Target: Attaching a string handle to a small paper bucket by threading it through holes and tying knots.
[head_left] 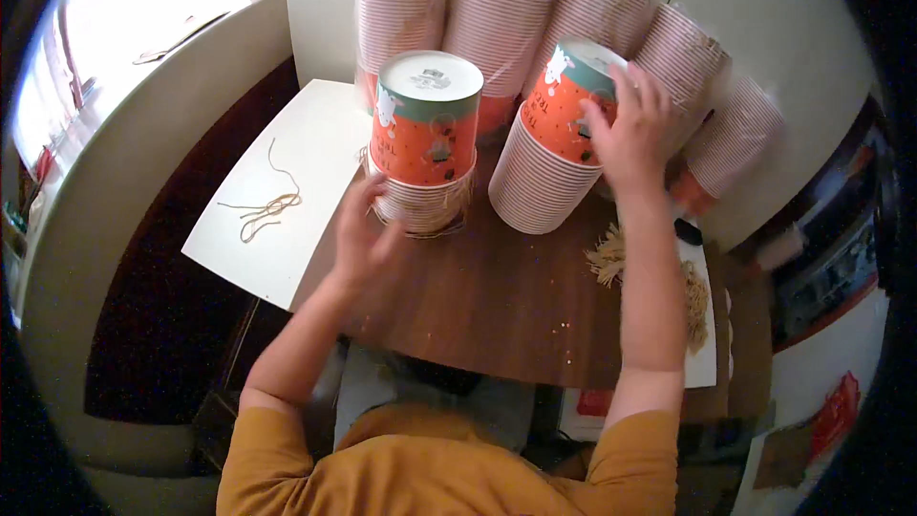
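Note:
Two upside-down stacks of paper buckets stand on the brown table, each topped by an orange bucket with a green band and white base. Beside the lower rims of the left stack (427, 129) is my left hand (361, 239), its fingers spread and slightly blurred. Straw-coloured strands hang about those rims. My right hand (632, 129) is at the upper right side of the right stack (544, 177), which leans a little. Its thumb and fingers are apart near the top bucket (565, 105); whether they press on it is hard to tell.
Tall plastic-wrapped stacks of buckets (501, 10) line the back against the wall. Loose tan cords (272, 203) lie on the white panel (320, 139) at left. Bundles of tan strands (606, 256) lie near my right forearm. Small crumbs dot the brown tabletop (478, 301).

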The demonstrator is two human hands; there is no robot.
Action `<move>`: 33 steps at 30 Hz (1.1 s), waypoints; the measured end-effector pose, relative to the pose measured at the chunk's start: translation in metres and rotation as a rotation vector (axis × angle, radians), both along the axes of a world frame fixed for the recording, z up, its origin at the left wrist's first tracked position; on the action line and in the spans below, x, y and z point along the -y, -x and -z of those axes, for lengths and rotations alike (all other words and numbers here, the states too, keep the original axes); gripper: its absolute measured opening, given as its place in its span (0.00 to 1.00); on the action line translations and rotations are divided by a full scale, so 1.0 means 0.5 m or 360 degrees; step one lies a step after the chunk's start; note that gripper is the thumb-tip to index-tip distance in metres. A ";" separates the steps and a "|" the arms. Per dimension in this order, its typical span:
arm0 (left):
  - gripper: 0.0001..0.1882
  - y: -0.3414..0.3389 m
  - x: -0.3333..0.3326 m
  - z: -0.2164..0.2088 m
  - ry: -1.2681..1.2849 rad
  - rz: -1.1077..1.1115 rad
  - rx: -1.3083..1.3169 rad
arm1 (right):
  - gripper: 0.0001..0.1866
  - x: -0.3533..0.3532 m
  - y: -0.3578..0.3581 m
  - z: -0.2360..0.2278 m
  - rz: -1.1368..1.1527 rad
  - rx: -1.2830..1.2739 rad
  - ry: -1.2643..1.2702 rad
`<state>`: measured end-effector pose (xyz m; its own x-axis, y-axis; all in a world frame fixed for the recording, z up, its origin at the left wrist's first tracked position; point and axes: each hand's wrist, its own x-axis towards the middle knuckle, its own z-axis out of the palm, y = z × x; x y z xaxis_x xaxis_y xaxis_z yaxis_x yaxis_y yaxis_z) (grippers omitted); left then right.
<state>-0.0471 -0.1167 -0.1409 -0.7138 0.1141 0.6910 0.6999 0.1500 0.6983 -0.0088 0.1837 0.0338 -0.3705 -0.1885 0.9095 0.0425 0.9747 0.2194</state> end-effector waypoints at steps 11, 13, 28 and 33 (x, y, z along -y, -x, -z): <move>0.17 -0.134 -0.150 0.097 0.0562 0.0694 0.0087 | 0.12 -0.089 0.065 -0.066 -0.0276 0.0483 0.0516; 0.16 -0.125 -0.144 0.115 0.0557 0.0661 0.0049 | 0.12 -0.095 0.072 -0.068 -0.0313 0.0386 0.0573; 0.15 -0.122 -0.100 0.035 0.0250 0.0484 0.0108 | 0.12 -0.037 -0.160 -0.208 -0.0670 -0.0443 0.0882; 0.23 -0.183 -0.090 -0.079 0.0085 0.0344 -0.0349 | 0.09 -0.046 -0.283 0.110 -0.1560 -0.0158 0.2583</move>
<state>0.0444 -0.0717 -0.1014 -0.5035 0.2875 0.8148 0.8527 0.0135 0.5222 0.1327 0.2070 -0.0213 -0.6207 0.6695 0.4080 -0.6239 -0.1066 -0.7742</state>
